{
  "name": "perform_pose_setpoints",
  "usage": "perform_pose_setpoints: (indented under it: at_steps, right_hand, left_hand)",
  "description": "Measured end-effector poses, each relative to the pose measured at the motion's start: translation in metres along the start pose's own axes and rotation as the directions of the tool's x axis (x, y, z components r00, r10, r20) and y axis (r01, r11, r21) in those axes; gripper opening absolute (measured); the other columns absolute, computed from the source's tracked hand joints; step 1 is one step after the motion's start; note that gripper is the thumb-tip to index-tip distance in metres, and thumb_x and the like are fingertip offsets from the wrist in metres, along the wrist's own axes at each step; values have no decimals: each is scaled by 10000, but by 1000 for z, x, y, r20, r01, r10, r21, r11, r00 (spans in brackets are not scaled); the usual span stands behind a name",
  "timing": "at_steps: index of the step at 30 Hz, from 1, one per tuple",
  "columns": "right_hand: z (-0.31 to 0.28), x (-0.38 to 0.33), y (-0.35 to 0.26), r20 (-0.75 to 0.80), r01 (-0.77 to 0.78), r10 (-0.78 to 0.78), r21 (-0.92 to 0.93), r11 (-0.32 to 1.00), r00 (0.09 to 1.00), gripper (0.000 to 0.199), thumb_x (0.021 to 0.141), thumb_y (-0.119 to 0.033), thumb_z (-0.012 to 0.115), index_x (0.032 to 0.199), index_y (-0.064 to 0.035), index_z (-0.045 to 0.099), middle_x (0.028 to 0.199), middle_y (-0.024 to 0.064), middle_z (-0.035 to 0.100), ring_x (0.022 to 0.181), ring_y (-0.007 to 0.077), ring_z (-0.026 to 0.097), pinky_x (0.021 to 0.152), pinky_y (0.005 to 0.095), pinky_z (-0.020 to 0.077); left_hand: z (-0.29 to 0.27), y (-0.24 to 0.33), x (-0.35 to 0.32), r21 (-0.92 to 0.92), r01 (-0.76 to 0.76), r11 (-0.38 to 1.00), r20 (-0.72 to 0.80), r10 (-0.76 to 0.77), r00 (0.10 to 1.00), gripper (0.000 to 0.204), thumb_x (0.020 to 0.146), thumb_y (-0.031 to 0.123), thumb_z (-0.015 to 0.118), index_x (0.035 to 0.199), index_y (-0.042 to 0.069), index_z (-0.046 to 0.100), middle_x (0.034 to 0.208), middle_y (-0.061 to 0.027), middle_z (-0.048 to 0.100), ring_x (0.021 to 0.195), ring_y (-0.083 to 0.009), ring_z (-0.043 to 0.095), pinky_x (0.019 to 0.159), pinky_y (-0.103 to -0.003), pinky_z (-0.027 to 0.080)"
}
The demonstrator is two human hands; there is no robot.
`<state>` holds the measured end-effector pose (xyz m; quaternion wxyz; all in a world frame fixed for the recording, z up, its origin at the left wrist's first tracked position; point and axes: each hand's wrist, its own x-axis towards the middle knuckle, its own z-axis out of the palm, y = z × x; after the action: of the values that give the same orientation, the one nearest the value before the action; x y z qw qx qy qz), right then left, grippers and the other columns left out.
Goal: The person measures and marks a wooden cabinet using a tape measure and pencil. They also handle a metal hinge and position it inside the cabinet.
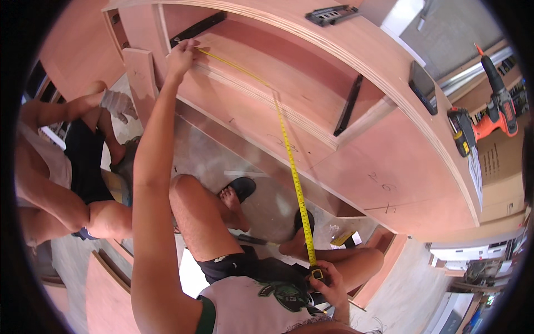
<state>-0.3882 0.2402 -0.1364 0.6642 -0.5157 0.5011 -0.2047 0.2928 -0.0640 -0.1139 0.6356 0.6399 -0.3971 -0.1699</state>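
Observation:
My left hand [182, 57] reaches up to the far left corner of a wooden cabinet opening, its fingers pinched on the free end of a yellow tape measure's blade. The tape measure [316, 274] has its case in my right hand [329, 283], low in front of my body, with fingers closed around it. From the left hand the blade [293, 161] runs along the opening, bends near its middle and slants down to the case. Black drawer slides [348, 106] are fixed at both ends of the opening in the cabinet [356, 161].
On the cabinet top lie a loose black slide part [332, 15], a dark phone-like object [423, 89] and an orange-black cordless drill [492, 106]. A gloved co-worker [50, 161] sits at the left. Wooden panels [105, 289] lie on the floor, and a cardboard box [500, 167] stands right.

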Motion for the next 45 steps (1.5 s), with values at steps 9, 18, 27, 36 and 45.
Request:
perform_pose_setpoints:
  at_steps: [9,18,27,36,45]
  right_hand:
    - [-25,-14,-29,-69,-110,117,86,990,991,530,905,-125,744,1364,-7,506,1070,106,672,876,169,668,718,288,565]
    - [-51,2,-65,-302,45,-99,-181,982,948,471,902,-235,765,1263,-31,543,920,59,648,763,109,629,594,230,501]
    - [-37,27,-83,-381,68,-186,-302,951,906,435,934,-274,723,1213,14,555,826,64,644,690,113,626,539,226,504]
    - [-9,29,-83,-350,103,-348,-561,821,870,427,923,-243,727,1222,14,564,858,76,663,685,146,629,592,264,504]
    - [19,18,-74,-290,23,-167,-441,897,942,431,851,-234,783,1153,34,633,874,133,694,758,188,678,671,321,541]
  left_hand:
    - [-30,26,-5,453,-339,825,427,133,895,845,822,555,804,1368,-27,527,1007,-97,651,1012,-199,647,909,-329,513]
    - [-21,47,-20,542,-459,704,418,248,874,449,914,399,736,1076,-10,647,1043,-169,746,1047,-293,713,882,-383,538]
    - [-16,25,-30,714,-419,561,256,348,902,557,893,553,668,1072,27,628,1017,-175,681,996,-375,660,855,-476,523]
    - [-13,23,-26,741,-380,554,243,306,920,597,887,567,670,1131,24,625,1043,-196,670,1006,-384,653,874,-478,520]
    - [-14,2,-14,678,-441,588,252,378,891,502,932,518,658,1135,59,631,1069,-216,664,1027,-407,641,885,-482,505]
